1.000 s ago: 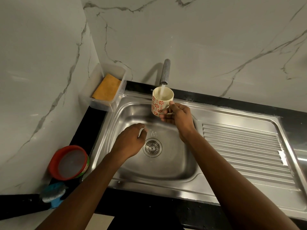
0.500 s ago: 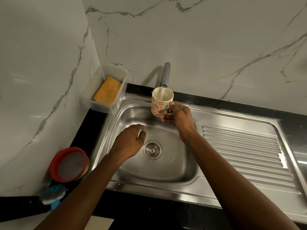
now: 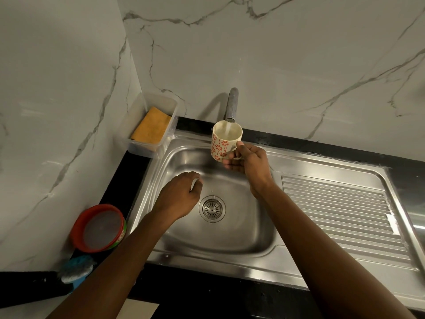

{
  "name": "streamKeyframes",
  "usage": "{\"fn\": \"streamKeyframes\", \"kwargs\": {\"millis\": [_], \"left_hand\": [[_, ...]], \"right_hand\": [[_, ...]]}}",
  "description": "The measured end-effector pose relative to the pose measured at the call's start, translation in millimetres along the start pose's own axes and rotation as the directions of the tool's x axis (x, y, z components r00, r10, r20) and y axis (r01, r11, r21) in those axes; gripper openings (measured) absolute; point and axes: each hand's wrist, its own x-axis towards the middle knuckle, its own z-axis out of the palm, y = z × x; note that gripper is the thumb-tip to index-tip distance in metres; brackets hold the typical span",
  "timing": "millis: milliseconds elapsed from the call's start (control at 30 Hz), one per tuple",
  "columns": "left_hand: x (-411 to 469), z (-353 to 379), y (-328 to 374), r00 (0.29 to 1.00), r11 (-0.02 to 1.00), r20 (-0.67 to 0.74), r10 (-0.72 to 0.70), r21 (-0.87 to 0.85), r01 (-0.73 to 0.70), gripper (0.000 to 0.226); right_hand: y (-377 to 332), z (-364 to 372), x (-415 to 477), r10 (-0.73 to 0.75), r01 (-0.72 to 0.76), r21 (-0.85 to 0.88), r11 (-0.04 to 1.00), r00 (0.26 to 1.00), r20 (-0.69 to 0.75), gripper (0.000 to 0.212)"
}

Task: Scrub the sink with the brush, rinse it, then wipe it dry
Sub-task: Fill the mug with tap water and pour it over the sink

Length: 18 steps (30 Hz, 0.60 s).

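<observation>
My right hand [image 3: 249, 164] grips the handle of a cream mug [image 3: 224, 140] with red flowers and holds it upright under the tap [image 3: 231, 104], where a thin stream of water runs into it. The stainless steel sink [image 3: 184, 238] lies below, its drain [image 3: 212, 208] in the middle. My left hand [image 3: 178, 196] hovers over the basin just left of the drain, fingers loosely curled and holding nothing. A blue brush [image 3: 77, 267] lies on the black counter at the lower left. An orange cloth [image 3: 151, 128] sits in a clear plastic tub [image 3: 138, 147] in the corner.
A round container with a red rim [image 3: 99, 227] stands on the counter left of the sink. The ribbed draining board [image 3: 340, 215] stretches to the right. Marble walls close off the back and left side.
Both hands and the mug have kept their places. Only the camera view has shifted slightly.
</observation>
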Motion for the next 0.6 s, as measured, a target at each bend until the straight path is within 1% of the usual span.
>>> {"fn": "streamKeyframes", "kwargs": {"millis": [167,300,600], "left_hand": [[-1.2,-0.4,-0.7,1.000,1.000,0.014,-0.005,0.007,0.005,0.037],[-2.4,0.5,-1.3,1.000,1.000,0.016,-0.001,-0.004,0.001,0.032],[3.6,-0.9,-5.6,1.000,1.000,0.023,0.012,0.002,-0.012,0.028]], "right_hand": [[1.1,-1.3,-0.3,0.014,-0.014,-0.003,1.000,1.000,-0.011,0.031],[3.2,-1.0,0.5,0.016,-0.016,-0.003,1.000,1.000,-0.009,0.034],[4.8,0.4,2.2,-0.009,0.009,-0.012,1.000,1.000,0.008,0.036]]}}
